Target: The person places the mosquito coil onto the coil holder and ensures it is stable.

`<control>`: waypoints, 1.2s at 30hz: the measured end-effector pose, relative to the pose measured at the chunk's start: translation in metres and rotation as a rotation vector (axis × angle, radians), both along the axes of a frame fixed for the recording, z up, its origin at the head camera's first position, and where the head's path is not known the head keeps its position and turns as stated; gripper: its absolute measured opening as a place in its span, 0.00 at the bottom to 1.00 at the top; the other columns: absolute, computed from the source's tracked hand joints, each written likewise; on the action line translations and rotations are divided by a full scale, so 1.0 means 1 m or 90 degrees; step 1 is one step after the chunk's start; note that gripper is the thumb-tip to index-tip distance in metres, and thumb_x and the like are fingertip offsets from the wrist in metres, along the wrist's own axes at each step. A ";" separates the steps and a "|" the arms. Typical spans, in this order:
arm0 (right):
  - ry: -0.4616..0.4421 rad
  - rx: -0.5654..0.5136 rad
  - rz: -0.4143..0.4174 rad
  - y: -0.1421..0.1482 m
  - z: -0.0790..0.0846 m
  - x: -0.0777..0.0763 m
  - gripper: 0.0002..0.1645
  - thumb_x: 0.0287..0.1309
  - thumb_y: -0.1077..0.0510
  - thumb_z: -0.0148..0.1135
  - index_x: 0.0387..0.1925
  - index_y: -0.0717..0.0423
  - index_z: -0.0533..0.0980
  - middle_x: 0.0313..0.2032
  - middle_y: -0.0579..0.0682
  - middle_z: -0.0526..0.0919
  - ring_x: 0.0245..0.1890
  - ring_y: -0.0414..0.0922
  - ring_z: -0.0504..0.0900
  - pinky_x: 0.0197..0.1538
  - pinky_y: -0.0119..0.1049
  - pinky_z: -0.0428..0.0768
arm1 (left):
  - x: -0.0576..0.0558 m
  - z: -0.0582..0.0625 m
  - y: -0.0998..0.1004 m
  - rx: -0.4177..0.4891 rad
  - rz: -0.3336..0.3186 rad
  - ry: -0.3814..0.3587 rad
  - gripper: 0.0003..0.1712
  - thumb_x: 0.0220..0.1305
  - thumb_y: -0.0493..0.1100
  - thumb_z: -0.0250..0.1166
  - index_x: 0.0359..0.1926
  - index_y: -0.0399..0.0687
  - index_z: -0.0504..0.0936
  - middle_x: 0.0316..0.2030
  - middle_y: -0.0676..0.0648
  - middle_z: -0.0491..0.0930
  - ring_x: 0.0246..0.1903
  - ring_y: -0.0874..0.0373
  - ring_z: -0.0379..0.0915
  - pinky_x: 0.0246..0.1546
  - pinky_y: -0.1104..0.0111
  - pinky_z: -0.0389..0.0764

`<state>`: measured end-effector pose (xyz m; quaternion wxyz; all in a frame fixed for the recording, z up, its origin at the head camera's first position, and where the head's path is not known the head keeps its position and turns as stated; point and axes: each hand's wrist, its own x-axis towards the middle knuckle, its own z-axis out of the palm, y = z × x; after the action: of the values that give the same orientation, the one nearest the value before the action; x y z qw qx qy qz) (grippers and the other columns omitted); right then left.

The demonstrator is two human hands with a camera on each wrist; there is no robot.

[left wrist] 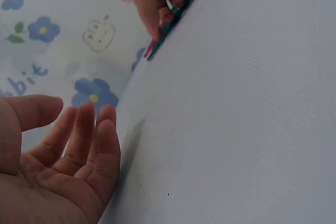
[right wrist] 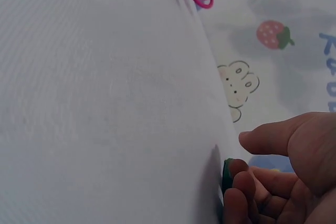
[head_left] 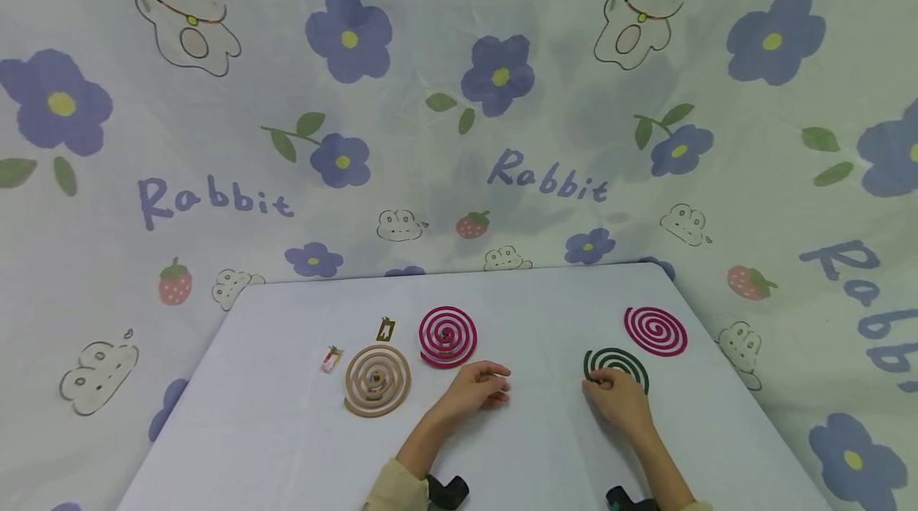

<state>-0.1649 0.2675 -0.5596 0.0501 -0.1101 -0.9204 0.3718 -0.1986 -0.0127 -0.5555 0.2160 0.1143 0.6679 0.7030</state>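
Plainly, green coil (head_left: 621, 363): flat on the table, toward the right side, partly covered by the hand above it.
Right hand (head_left: 622, 399): fingertips touch the coil's near-left part; seen from its own wrist, the thumb stands apart from the fingers with a modest gap, so I see no firm pinch, and whether a finger hooks under the rim I cannot tell.
Left hand (head_left: 475, 393): holds nothing; fingers loosely bent, thumb well spread from them, just beside the left magenta coil.
Right magenta coil (head_left: 656, 330): behind and to the right of the green one, near it, close to the table's right edge.
Left magenta coil (head_left: 446, 343): flat, beyond the left hand, a small metal piece at its centre.
Tan coil (head_left: 378, 387): nearer the person and further left, also with a small piece at its middle.
Gold metal piece (head_left: 381, 329): just behind the tan coil.
Red-and-white piece (head_left: 331, 359): to the tan coil's left.
Table (head_left: 545, 447): white surface stretches between the hands, giving sideways room.
Back edge: runs just before the printed cloth (head_left: 430, 80), behind both magenta coils.
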 end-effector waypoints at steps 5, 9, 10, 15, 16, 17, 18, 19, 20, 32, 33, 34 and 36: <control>0.006 0.000 0.024 -0.008 0.003 -0.002 0.18 0.55 0.56 0.67 0.43 0.66 0.81 0.22 0.47 0.75 0.23 0.43 0.70 0.25 0.36 0.69 | 0.000 0.001 0.004 0.000 -0.001 -0.001 0.16 0.69 0.36 0.58 0.53 0.29 0.76 0.36 0.39 0.81 0.37 0.48 0.81 0.39 0.61 0.82; 0.008 0.004 0.035 -0.014 0.003 -0.003 0.18 0.54 0.57 0.68 0.43 0.66 0.81 0.24 0.47 0.76 0.25 0.43 0.72 0.27 0.36 0.71 | 0.001 0.001 0.006 0.003 -0.002 -0.003 0.16 0.69 0.36 0.57 0.53 0.28 0.76 0.35 0.41 0.81 0.36 0.49 0.81 0.39 0.61 0.82; 0.009 0.001 0.037 -0.016 0.003 -0.003 0.18 0.54 0.57 0.68 0.43 0.67 0.81 0.24 0.47 0.76 0.25 0.43 0.72 0.27 0.36 0.72 | 0.001 0.001 0.006 0.004 -0.003 -0.004 0.16 0.70 0.36 0.57 0.53 0.29 0.76 0.35 0.41 0.81 0.36 0.49 0.81 0.39 0.60 0.82; 0.016 -0.009 0.049 -0.030 0.003 -0.006 0.18 0.53 0.59 0.69 0.43 0.67 0.81 0.23 0.46 0.76 0.25 0.42 0.72 0.27 0.36 0.72 | -0.001 -0.001 0.009 0.009 -0.006 0.004 0.17 0.70 0.37 0.57 0.53 0.29 0.75 0.37 0.38 0.81 0.37 0.48 0.81 0.40 0.59 0.82; 0.017 -0.010 0.051 -0.032 0.003 -0.007 0.18 0.53 0.59 0.69 0.43 0.66 0.81 0.23 0.46 0.76 0.24 0.42 0.72 0.27 0.36 0.72 | -0.002 -0.001 0.009 0.009 -0.006 0.004 0.17 0.70 0.38 0.57 0.53 0.29 0.75 0.37 0.37 0.81 0.37 0.48 0.81 0.40 0.59 0.82; 0.018 -0.010 0.051 -0.035 0.003 -0.007 0.17 0.52 0.59 0.69 0.43 0.66 0.81 0.23 0.46 0.76 0.24 0.42 0.72 0.27 0.35 0.72 | -0.002 -0.002 0.010 0.008 -0.006 0.005 0.17 0.70 0.38 0.57 0.53 0.29 0.75 0.38 0.36 0.81 0.37 0.48 0.81 0.40 0.59 0.82; 0.021 -0.009 0.054 -0.038 0.002 -0.008 0.17 0.52 0.60 0.70 0.43 0.66 0.81 0.23 0.45 0.77 0.24 0.42 0.72 0.27 0.35 0.72 | -0.002 -0.001 0.011 0.006 -0.007 0.004 0.17 0.70 0.38 0.57 0.53 0.29 0.76 0.38 0.36 0.81 0.37 0.48 0.81 0.40 0.60 0.82; 0.023 -0.010 0.057 -0.040 0.003 -0.008 0.17 0.51 0.60 0.70 0.42 0.66 0.81 0.24 0.45 0.77 0.24 0.41 0.72 0.27 0.35 0.72 | -0.003 -0.001 0.012 0.004 -0.007 0.002 0.16 0.70 0.38 0.57 0.53 0.29 0.76 0.38 0.36 0.81 0.37 0.48 0.81 0.40 0.60 0.82; 0.025 -0.011 0.060 -0.042 0.002 -0.009 0.17 0.51 0.60 0.70 0.42 0.66 0.81 0.23 0.45 0.77 0.24 0.41 0.73 0.26 0.35 0.73 | -0.003 -0.001 0.013 0.002 -0.009 0.002 0.16 0.70 0.38 0.58 0.53 0.30 0.76 0.38 0.36 0.81 0.37 0.48 0.81 0.40 0.60 0.82; 0.034 -0.032 0.098 -0.064 0.001 -0.013 0.17 0.49 0.61 0.71 0.41 0.66 0.81 0.20 0.44 0.78 0.21 0.40 0.73 0.24 0.35 0.73 | -0.006 -0.001 0.027 -0.004 -0.020 0.021 0.15 0.70 0.37 0.58 0.52 0.30 0.77 0.37 0.36 0.81 0.36 0.49 0.82 0.37 0.61 0.83; 0.033 -0.034 0.100 -0.065 0.001 -0.013 0.17 0.49 0.61 0.71 0.41 0.66 0.81 0.20 0.44 0.78 0.21 0.40 0.73 0.24 0.35 0.73 | -0.007 -0.001 0.028 -0.004 -0.021 0.020 0.15 0.70 0.37 0.58 0.52 0.30 0.77 0.37 0.37 0.82 0.36 0.48 0.82 0.37 0.62 0.83; 0.033 -0.035 0.102 -0.067 0.001 -0.013 0.17 0.49 0.62 0.71 0.41 0.66 0.81 0.20 0.44 0.78 0.20 0.40 0.73 0.24 0.35 0.73 | -0.007 -0.002 0.029 -0.003 -0.021 0.020 0.15 0.69 0.36 0.58 0.52 0.30 0.77 0.37 0.38 0.82 0.37 0.48 0.82 0.37 0.62 0.83; 0.034 -0.038 0.107 -0.070 0.001 -0.012 0.16 0.49 0.62 0.71 0.41 0.67 0.81 0.19 0.44 0.78 0.19 0.40 0.73 0.23 0.34 0.72 | -0.007 -0.002 0.031 0.000 -0.023 0.023 0.15 0.69 0.36 0.58 0.52 0.29 0.77 0.36 0.39 0.82 0.37 0.47 0.82 0.36 0.63 0.83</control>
<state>-0.1772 0.1976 -0.5585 0.0396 -0.0240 -0.9132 0.4050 -0.2057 0.0188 -0.5578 0.2165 0.1387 0.6696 0.6968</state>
